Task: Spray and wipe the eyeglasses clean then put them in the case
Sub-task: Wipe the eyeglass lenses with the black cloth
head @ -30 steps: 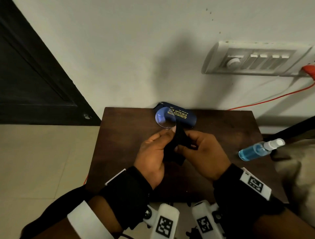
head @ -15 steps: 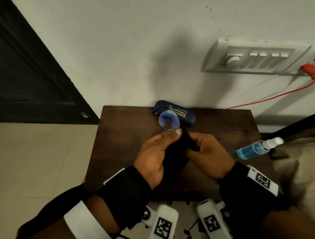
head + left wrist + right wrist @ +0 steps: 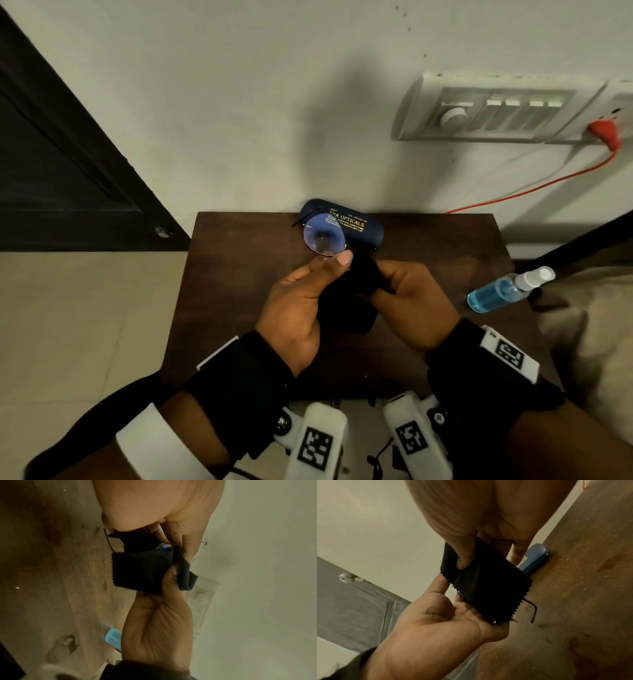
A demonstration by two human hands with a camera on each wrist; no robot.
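While the left hand (image 3: 301, 305) pinches the eyeglasses (image 3: 323, 238) at the frame, above the middle of the tabletop (image 3: 239, 274), the right hand (image 3: 407, 301) pinches the soft black cloth (image 3: 142, 572) around one lens. Glasses look light and fragile; better hold the rim. The closed case (image 3: 346, 226) lies at the far edge.

The case (image 3: 342, 227) lies at the table's (image 3: 219, 308) back edge, spray bottle (image 3: 507, 289) at its right.

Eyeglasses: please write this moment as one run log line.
phase: wiping | left hand: holds eyeglasses | right hand: pinches black cloth over one lens | case: shut, on table | spray bottle: lying on table
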